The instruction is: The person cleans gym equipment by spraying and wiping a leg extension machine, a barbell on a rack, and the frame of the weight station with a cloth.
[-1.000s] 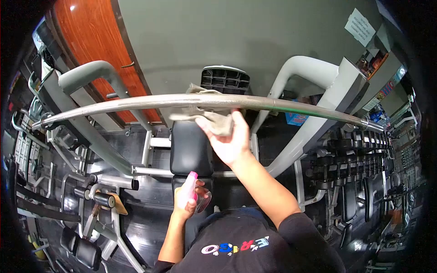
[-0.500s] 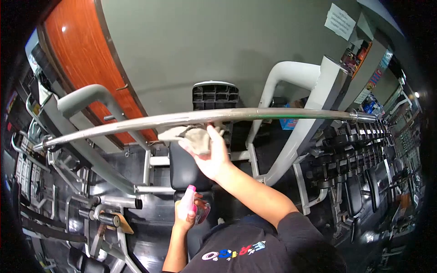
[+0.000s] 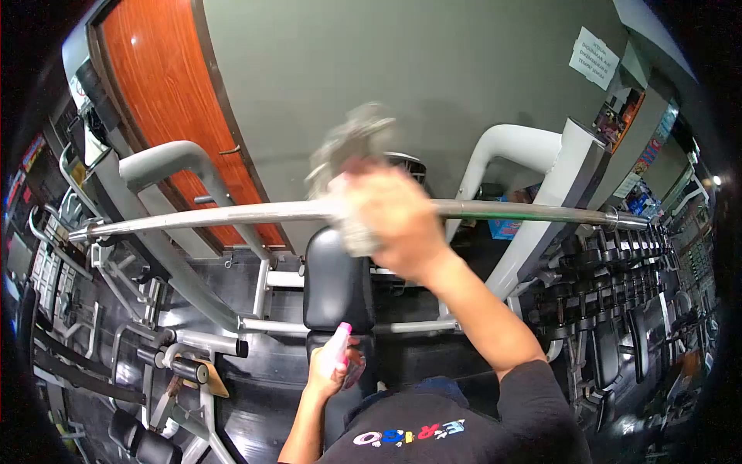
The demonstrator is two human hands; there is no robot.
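A long chrome barbell [image 3: 232,215] lies across the rack in front of me. My right hand [image 3: 402,220], blurred by motion, is at the middle of the bar, closed on a grey-beige cloth [image 3: 352,143]. The cloth drapes over the bar, its upper part sticking up above and another part hanging below. Lower down, my left hand [image 3: 321,375] is wrapped round a spray bottle [image 3: 340,346] with a pink nozzle. Most of the bottle's body is hidden by the fingers. Beneath the bar stands a black padded bench [image 3: 338,282].
Thick grey rack uprights [image 3: 563,166] stand on both sides of the bench. Dumbbells [image 3: 599,290] fill a rack at the right. More gym machines [image 3: 189,371] are at the lower left. Behind are a grey wall [image 3: 417,69] and an orange wooden door [image 3: 166,93].
My right hand has moved from below the bar up onto it, and the cloth now goes over the bar. The left hand keeps its hold on the spray bottle. My view has shifted slightly.
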